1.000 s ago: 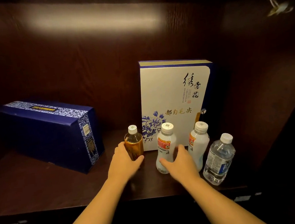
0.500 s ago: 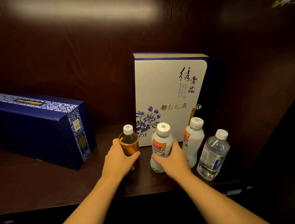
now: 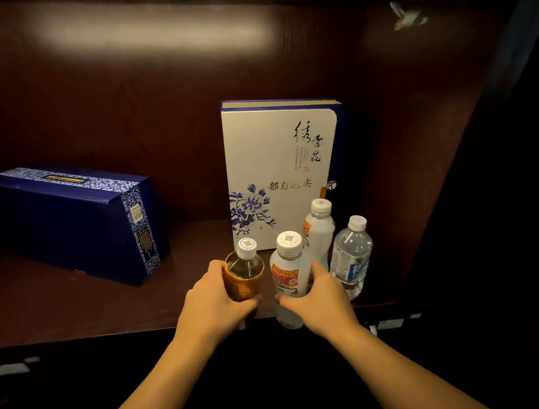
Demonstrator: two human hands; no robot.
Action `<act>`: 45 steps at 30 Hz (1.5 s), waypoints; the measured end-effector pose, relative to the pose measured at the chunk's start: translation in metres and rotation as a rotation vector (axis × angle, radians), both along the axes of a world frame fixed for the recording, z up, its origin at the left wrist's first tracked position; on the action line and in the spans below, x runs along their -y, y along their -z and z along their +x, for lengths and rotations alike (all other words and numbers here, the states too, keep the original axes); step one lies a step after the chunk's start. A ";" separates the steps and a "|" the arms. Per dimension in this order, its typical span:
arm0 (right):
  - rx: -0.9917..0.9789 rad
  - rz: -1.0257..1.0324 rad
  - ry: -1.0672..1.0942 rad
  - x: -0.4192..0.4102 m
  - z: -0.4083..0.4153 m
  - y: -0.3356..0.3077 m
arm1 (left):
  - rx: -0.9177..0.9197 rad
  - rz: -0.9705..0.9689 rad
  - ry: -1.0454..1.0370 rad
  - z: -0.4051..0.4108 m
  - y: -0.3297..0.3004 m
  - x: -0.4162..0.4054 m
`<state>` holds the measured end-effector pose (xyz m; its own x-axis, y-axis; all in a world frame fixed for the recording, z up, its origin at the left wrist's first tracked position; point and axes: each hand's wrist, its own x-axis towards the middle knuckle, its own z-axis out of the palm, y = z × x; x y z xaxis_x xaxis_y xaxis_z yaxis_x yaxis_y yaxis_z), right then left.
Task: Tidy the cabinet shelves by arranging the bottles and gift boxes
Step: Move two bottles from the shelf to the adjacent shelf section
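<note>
Bottles are the step in hand: the left hand (image 3: pixel 213 302) wraps its fingers round the amber tea bottle (image 3: pixel 243 276) and the right hand (image 3: pixel 318 293) clasps the white bottle with the red label (image 3: pixel 289 276), both near the front edge of the dark shelf (image 3: pixel 59 307). Behind them stand another white bottle (image 3: pixel 320 229) and a clear water bottle (image 3: pixel 351 256), just in front of the upright white gift box (image 3: pixel 282 157), while the blue gift box (image 3: pixel 74 218) lies well apart on the left. Next, I judge, both held bottles need carrying upright to a neat row, without knocking the two close behind.

glossy dark wood shelf (image 3: pixel 75 306); clear plastic bottles (image 3: pixel 351 256); probably cardboard boxes (image 3: pixel 278 171).
</note>
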<state>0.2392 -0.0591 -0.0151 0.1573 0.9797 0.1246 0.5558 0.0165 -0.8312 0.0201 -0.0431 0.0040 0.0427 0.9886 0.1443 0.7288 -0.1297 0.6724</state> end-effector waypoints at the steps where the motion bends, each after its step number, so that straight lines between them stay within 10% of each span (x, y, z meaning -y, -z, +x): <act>1: -0.010 0.009 -0.003 0.009 0.007 -0.002 | 0.012 -0.003 -0.007 0.006 -0.004 0.010; 21: -0.003 0.105 0.138 0.211 0.282 -0.036 | 0.109 0.043 0.178 0.302 -0.039 0.182; 45: -0.032 0.117 0.375 0.021 0.466 -0.045 | 0.099 -0.054 0.113 0.509 -0.019 -0.058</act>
<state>0.7050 -0.0806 0.0300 0.5073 0.8329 0.2212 0.5152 -0.0874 -0.8526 0.5286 0.0154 0.0231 0.1424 0.9847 0.1005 0.6414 -0.1692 0.7483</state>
